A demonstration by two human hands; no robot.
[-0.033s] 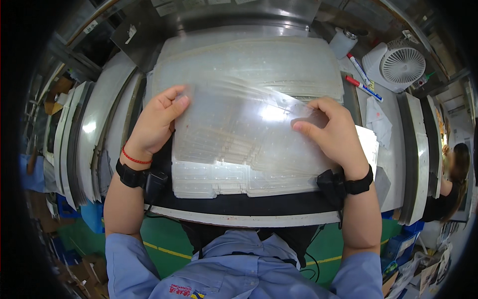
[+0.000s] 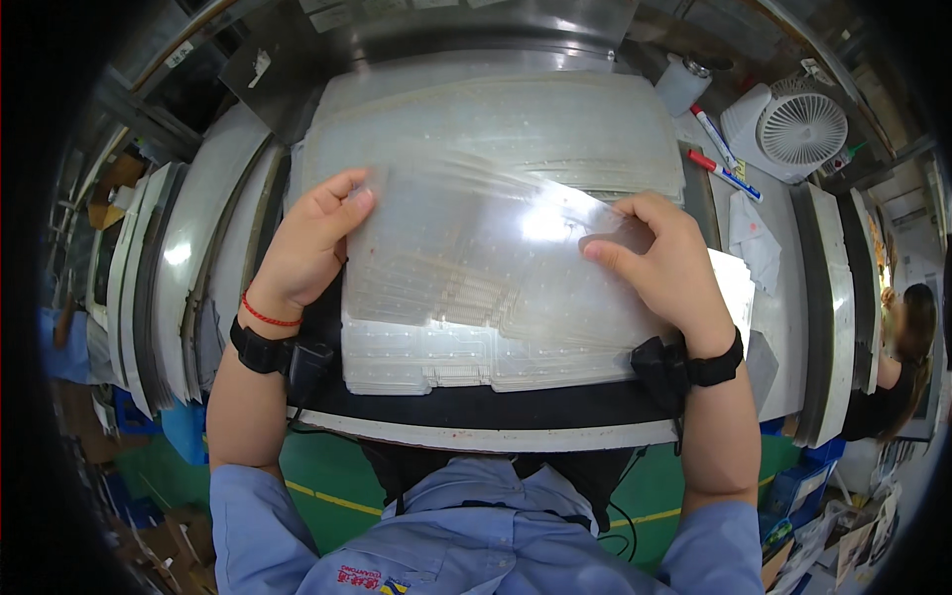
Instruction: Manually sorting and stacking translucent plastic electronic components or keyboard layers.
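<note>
A fanned batch of clear plastic sheets (image 2: 446,238) with faint line patterns is held tilted in front of me, with bright glare near its right end. My left hand (image 2: 322,233) is closed on the upper left corner, thumb and fingers pinching it. At the upper right edge, my right hand (image 2: 650,253) grips the same sheets between thumb and curled fingers. Just below them lies a stack of similar sheets (image 2: 397,365), notched along its near edge. Farther back, a larger stack of translucent sheets (image 2: 426,114) is partly covered by the held ones.
To the right stand a white fan (image 2: 801,129), a clear bottle (image 2: 684,84), two markers (image 2: 724,176) and a crumpled white cloth (image 2: 754,238). Upright panels (image 2: 823,307) flank the right side and more panels (image 2: 198,258) the left. A metal wall (image 2: 476,25) closes the back.
</note>
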